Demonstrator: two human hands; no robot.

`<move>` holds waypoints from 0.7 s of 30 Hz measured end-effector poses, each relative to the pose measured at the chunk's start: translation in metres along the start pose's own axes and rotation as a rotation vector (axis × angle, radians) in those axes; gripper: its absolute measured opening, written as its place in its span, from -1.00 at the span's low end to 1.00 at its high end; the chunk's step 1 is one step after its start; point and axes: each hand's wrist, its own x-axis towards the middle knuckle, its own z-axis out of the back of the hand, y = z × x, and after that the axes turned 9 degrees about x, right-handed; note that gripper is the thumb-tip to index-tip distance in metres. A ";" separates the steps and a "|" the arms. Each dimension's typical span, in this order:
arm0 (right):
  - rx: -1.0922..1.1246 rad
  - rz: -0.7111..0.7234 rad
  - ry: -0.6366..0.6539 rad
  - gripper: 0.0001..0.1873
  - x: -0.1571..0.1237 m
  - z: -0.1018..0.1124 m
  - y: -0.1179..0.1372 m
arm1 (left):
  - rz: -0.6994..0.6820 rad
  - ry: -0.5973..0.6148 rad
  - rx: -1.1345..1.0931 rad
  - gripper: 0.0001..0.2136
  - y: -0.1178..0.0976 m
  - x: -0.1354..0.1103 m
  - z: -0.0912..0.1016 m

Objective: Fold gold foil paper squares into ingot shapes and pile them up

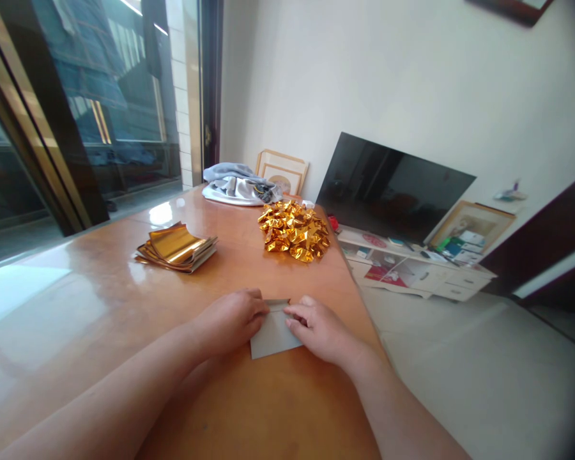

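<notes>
A sheet of foil paper [274, 337] lies on the table with its pale grey side up, its far edge folded over. My left hand [234, 319] grips the sheet's left side, fingers closed at the fold. Opposite it, my right hand [319, 326] pinches the right end of the same fold with thumb and fingers. Beyond my left hand rests a loose stack of gold foil sheets [176, 248], some edges curling up. A heap of folded gold foil pieces [294, 231] sits farther off, near the table's right edge.
The glossy wooden table [100, 306] ends at a right edge beside my right forearm. Bundled grey-blue cloth [239, 184] lies at the far end. Past the table stand a television [393, 191] and a low white cabinet [441, 278]; glass doors [124, 96] are at left.
</notes>
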 end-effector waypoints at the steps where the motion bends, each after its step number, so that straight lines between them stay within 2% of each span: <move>1: 0.030 -0.006 0.009 -0.78 -0.001 0.002 -0.001 | -0.005 0.012 -0.007 -0.79 0.001 0.000 0.000; 5: 0.105 -0.063 0.032 -0.78 -0.006 0.016 -0.005 | -0.008 0.044 -0.023 -0.81 0.002 0.000 0.004; 10: 0.103 -0.064 0.131 -0.63 -0.015 0.030 -0.005 | 0.007 0.077 -0.041 -0.80 -0.003 -0.003 0.009; 15: 0.133 -0.066 0.143 -0.68 -0.015 0.029 -0.005 | 0.049 0.079 0.033 -0.50 -0.008 -0.005 0.007; 21: 0.196 -0.094 0.129 -0.66 -0.015 0.029 -0.004 | 0.058 0.081 0.032 -0.63 -0.005 -0.005 0.003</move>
